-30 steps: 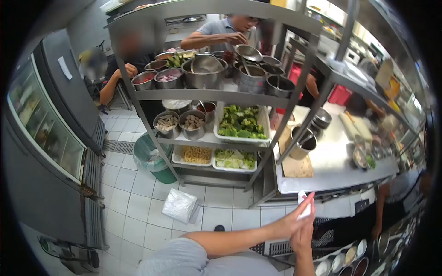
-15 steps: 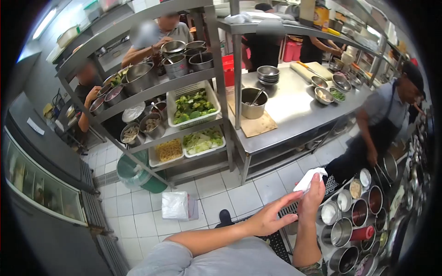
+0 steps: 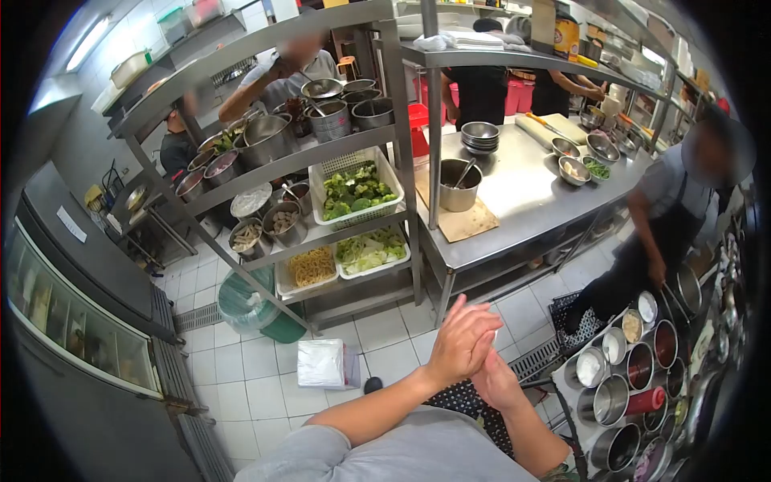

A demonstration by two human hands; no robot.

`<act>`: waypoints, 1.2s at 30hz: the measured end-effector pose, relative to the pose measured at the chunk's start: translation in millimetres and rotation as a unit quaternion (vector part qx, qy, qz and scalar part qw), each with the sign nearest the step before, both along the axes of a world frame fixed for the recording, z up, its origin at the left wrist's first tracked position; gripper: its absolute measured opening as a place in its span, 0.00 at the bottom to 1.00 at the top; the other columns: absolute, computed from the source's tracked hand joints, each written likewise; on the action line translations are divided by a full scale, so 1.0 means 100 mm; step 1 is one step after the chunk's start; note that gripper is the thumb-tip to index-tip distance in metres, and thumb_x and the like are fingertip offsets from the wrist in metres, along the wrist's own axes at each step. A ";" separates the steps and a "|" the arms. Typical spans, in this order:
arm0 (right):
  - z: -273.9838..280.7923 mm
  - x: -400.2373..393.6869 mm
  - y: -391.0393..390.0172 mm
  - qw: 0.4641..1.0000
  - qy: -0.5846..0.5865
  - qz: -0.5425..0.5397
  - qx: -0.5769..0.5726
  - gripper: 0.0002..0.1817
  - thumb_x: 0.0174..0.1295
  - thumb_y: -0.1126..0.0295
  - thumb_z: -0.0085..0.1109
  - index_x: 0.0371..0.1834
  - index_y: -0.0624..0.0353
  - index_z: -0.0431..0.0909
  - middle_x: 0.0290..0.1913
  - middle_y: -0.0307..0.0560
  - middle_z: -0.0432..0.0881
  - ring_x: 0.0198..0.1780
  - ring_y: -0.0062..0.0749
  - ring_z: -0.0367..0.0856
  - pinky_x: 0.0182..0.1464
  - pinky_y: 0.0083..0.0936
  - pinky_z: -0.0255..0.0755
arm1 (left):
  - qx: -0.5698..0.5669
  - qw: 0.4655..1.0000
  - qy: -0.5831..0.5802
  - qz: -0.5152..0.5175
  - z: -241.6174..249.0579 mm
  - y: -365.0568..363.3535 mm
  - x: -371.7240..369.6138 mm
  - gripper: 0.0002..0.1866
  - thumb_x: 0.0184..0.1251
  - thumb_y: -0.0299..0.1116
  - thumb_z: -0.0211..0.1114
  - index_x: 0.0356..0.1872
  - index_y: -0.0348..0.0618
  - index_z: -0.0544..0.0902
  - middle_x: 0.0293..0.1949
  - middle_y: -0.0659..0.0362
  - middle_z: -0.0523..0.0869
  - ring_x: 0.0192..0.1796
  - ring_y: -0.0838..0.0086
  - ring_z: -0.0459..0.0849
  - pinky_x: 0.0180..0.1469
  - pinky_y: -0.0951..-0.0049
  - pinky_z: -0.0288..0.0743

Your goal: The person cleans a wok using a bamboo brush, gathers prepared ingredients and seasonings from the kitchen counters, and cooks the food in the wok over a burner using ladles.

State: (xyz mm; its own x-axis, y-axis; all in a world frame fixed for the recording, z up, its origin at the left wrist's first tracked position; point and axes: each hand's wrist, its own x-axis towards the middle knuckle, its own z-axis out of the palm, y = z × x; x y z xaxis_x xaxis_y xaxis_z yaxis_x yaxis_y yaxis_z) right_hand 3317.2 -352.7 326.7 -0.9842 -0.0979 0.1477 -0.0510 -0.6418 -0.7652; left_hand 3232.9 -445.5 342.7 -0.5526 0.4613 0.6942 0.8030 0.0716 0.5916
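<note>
My left hand (image 3: 459, 344) is pressed against my right hand (image 3: 496, 382) in front of my body, over the tiled floor. The left fingers fold across the right palm. Between the two hands a sliver of a white tissue (image 3: 497, 331) shows; the rest of it is hidden in the grip. Both forearms reach in from the lower edge, bare below grey sleeves.
A steel rack (image 3: 321, 146) at left holds pots, a broccoli basket (image 3: 395, 207) and trays. Right of it stands a steel table (image 3: 514, 233) with a pot (image 3: 460, 198). Sauce containers (image 3: 612, 402) line the lower right, near a co-worker (image 3: 666, 213). A green bin (image 3: 281, 328) stands on the floor.
My hands have come together and moved left; the white tissue, in plain view in the right hand before, is now mostly covered. The view has turned slightly.
</note>
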 end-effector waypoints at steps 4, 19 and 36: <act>0.08 -0.06 -0.04 0.947 0.011 0.063 0.316 0.31 0.72 0.57 0.38 0.69 0.68 0.49 0.68 0.53 0.58 0.68 0.34 0.60 0.67 0.30 0.55 | -0.026 0.978 -0.197 -0.067 -0.11 -0.35 -0.23 0.12 0.68 0.33 0.51 0.32 0.40 0.81 0.26 0.56 0.83 0.28 0.69 0.83 0.33 0.73 0.75; -0.56 -0.98 -1.58 0.745 -0.113 0.083 0.652 0.22 0.58 0.67 0.56 0.57 0.61 0.71 0.44 0.56 0.82 0.45 0.46 0.81 0.48 0.32 0.73 | -0.023 0.633 -0.664 0.397 -3.32 -4.63 -0.84 0.13 0.62 0.34 0.53 0.42 0.34 0.74 0.33 0.49 0.81 0.38 0.60 0.81 0.35 0.61 0.73; -1.07 -0.85 -1.64 0.686 -0.223 0.037 0.692 0.23 0.59 0.61 0.56 0.55 0.62 0.73 0.41 0.56 0.83 0.43 0.48 0.81 0.47 0.34 0.74 | 0.261 0.671 -0.622 0.309 -3.12 -5.78 -2.75 0.19 0.69 0.47 0.53 0.51 0.45 0.69 0.37 0.59 0.78 0.35 0.72 0.76 0.34 0.73 0.70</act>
State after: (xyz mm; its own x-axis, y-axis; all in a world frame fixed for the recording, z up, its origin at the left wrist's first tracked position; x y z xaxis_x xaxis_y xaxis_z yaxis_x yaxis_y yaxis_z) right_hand 3232.3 -516.4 219.8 -0.8861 0.1060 -0.4512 0.3790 0.7260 -0.5739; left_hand 2958.0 -1023.3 30.5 -0.8280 -0.2492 -0.5023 -0.4217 -0.3137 0.8508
